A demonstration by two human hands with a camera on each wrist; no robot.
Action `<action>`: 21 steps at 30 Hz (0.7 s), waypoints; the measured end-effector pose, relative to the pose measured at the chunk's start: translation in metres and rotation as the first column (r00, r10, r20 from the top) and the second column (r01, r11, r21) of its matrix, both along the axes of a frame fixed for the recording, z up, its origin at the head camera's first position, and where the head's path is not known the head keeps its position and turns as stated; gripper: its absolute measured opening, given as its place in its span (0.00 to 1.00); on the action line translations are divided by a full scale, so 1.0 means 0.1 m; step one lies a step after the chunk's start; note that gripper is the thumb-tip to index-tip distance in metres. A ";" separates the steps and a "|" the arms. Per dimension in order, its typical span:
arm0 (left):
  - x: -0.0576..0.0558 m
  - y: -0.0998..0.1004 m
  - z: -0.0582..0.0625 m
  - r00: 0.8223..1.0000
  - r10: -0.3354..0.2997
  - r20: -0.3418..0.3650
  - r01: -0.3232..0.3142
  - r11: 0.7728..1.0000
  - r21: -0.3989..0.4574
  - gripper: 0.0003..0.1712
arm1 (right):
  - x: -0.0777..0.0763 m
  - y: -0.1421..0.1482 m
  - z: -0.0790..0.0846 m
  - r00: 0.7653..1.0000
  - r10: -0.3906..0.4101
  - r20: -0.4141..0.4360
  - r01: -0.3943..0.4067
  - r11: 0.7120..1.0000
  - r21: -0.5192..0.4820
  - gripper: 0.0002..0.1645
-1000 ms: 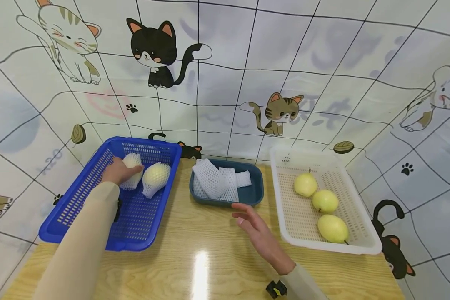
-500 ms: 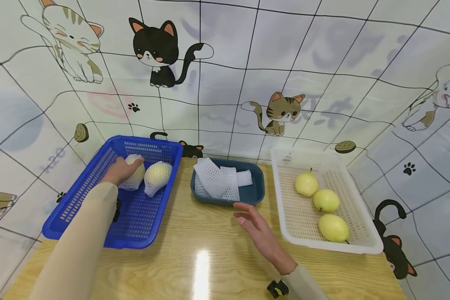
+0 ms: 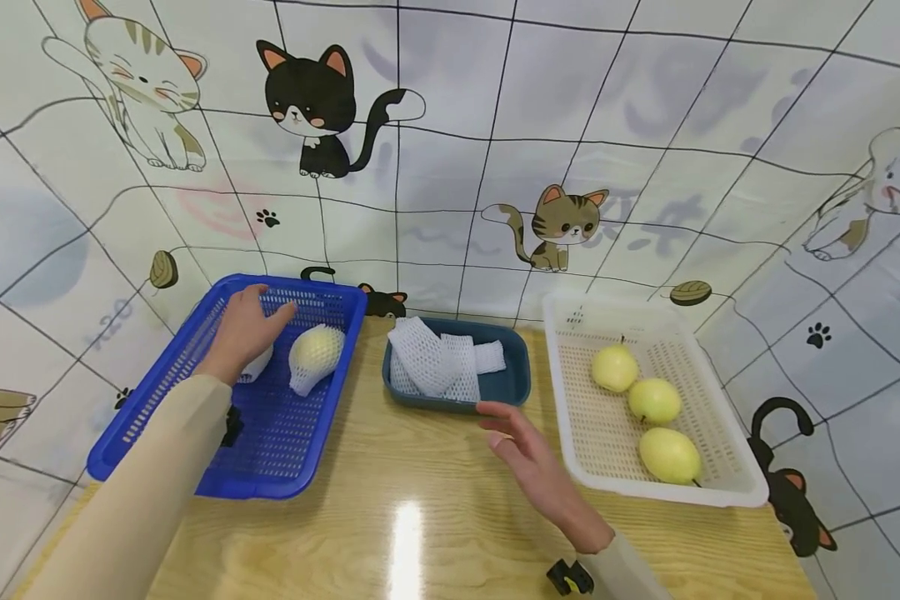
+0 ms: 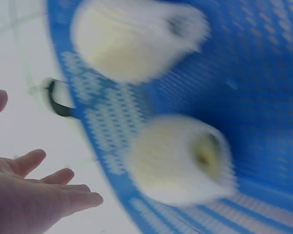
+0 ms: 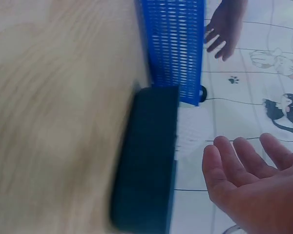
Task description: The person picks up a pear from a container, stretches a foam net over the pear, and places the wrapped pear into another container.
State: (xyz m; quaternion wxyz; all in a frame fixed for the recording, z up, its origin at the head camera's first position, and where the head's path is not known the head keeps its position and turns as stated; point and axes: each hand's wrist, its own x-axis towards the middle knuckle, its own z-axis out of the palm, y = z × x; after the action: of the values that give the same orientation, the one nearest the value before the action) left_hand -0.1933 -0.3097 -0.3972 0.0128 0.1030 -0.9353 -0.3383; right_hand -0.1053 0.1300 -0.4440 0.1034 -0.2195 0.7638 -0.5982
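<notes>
Left hand (image 3: 243, 329) is hovering over the blue basket (image 3: 277, 454), seemingly clear of the blurred netted fruit (image 4: 161, 161); right hand (image 3: 536, 471) is hanging near the tray (image 3: 501, 388), both grips apart!

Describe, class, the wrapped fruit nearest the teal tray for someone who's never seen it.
Find the blue basket at the head view's left. Inside, near its right wall, lies a pale fruit in white netting. The left hand partly hides its wrapped neighbour there; this one shows whole.
</notes>
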 end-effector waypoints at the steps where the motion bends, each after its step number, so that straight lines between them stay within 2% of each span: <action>1: 0.04 0.06 0.06 1.000 -0.014 -0.025 0.014 1.000 0.007 0.50 | 0.01 0.02 0.03 1.000 0.002 -0.005 -0.002 1.000 0.004 0.24; 4: 0.21 0.26 0.26 0.993 -0.054 -0.101 0.057 0.998 0.020 0.47 | 0.06 0.09 0.13 0.999 0.011 -0.042 -0.009 1.000 0.029 0.24; 7: 0.38 0.48 0.43 0.977 -0.092 -0.191 0.102 0.994 0.045 0.44 | 0.08 0.20 0.26 0.996 0.013 -0.086 -0.008 0.998 0.059 0.24; 11: 0.55 0.77 0.55 0.939 -0.099 -0.331 0.138 0.986 0.097 0.37 | 0.07 0.36 0.46 0.991 -0.023 -0.130 0.039 0.992 0.119 0.23; 15: 0.68 1.01 0.57 0.890 -0.079 -0.450 0.162 0.976 0.148 0.30 | -0.02 0.47 0.68 0.983 -0.075 -0.169 0.110 0.973 0.205 0.23; 16: 0.72 1.06 0.56 0.882 -0.076 -0.465 0.168 0.973 0.160 0.29 | -0.05 0.50 0.74 0.981 -0.085 -0.174 0.125 0.965 0.230 0.23; 21: 0.89 1.30 0.45 0.866 -0.103 -0.489 0.227 0.953 0.202 0.27 | -0.23 0.71 0.98 0.974 -0.146 -0.171 0.199 0.916 0.348 0.27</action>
State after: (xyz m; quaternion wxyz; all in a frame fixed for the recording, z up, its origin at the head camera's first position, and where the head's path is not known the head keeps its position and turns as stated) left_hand -0.1041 -0.1802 -0.3521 0.1981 -0.0629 -0.8583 -0.4692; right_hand -0.1285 0.2007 -0.3464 0.0344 -0.1702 0.8828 -0.4365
